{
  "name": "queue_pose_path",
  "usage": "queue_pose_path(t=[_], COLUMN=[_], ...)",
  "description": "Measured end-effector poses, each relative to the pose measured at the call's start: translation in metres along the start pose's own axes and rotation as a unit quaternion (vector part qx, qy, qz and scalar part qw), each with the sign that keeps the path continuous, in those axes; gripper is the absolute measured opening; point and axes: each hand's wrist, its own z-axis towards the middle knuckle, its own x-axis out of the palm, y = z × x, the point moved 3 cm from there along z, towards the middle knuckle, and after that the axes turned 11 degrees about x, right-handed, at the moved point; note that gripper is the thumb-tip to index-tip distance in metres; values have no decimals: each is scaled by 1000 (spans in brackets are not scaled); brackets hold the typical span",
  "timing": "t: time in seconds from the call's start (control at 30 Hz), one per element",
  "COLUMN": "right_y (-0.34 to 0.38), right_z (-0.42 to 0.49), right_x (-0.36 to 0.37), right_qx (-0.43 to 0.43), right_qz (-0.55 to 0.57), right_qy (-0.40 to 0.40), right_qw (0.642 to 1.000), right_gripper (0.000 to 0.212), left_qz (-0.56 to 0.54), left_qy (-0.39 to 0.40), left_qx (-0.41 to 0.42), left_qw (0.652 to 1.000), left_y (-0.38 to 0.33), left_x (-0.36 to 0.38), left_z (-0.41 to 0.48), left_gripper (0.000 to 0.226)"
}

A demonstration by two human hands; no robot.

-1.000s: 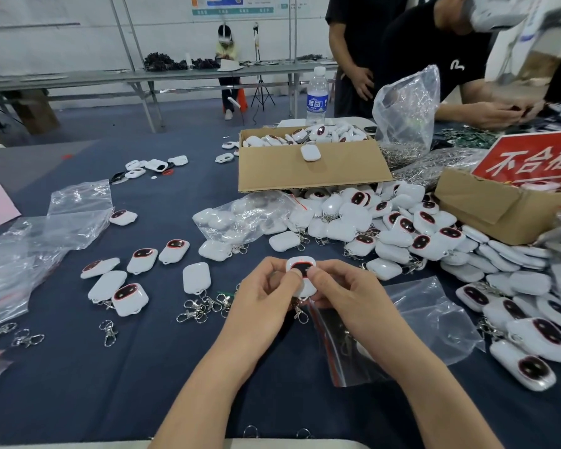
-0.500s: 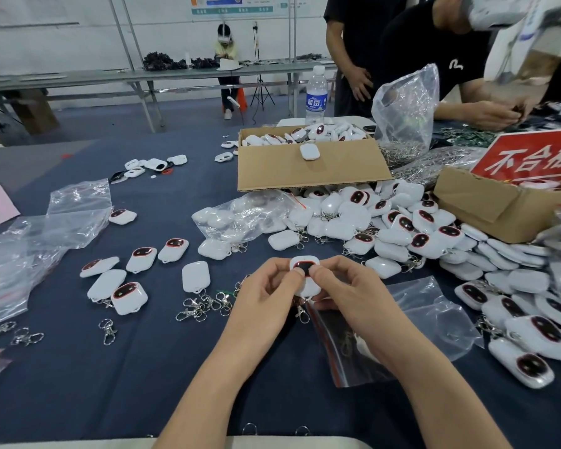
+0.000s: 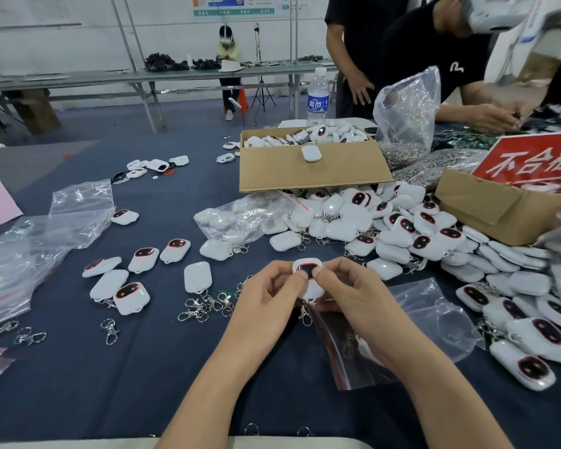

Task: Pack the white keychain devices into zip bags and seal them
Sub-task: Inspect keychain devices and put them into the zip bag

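Both hands hold one white keychain device [image 3: 309, 267] over the dark blue table, its black oval face toward me and a small red light on at its top. My left hand [image 3: 269, 294] pinches its left side, my right hand [image 3: 347, 294] its right side, both thumbs on the dark face. Its metal clasp [image 3: 304, 314] hangs below. A clear zip bag [image 3: 402, 332] with a red seal strip lies under my right wrist, something inside it. A big heap of white devices [image 3: 402, 228] spreads to the right.
A cardboard box [image 3: 311, 170] full of devices stands behind. Another box with a red sign [image 3: 506, 205] sits at right. Loose devices [image 3: 133, 277] and metal clasps [image 3: 204, 307] lie left, beside clear bags [image 3: 30, 247]. Two people in black work across the table near a water bottle [image 3: 318, 98].
My hands turned the device slightly and my thumbs closed in on its dark face. A red light now shows at its top.
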Motion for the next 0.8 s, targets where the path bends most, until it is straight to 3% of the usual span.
queue_pose_path(t=[0.8], right_y=[6], right_z=[-9], right_x=[3], right_qx=[-7], right_qz=[-4], right_qy=[0], right_qw=[1000], right_gripper=[13], left_qz=[38], left_qy=[-37], left_qx=[15], left_qw=[998], left_y=[-1], left_x=[2], left_z=[0], left_gripper=[11])
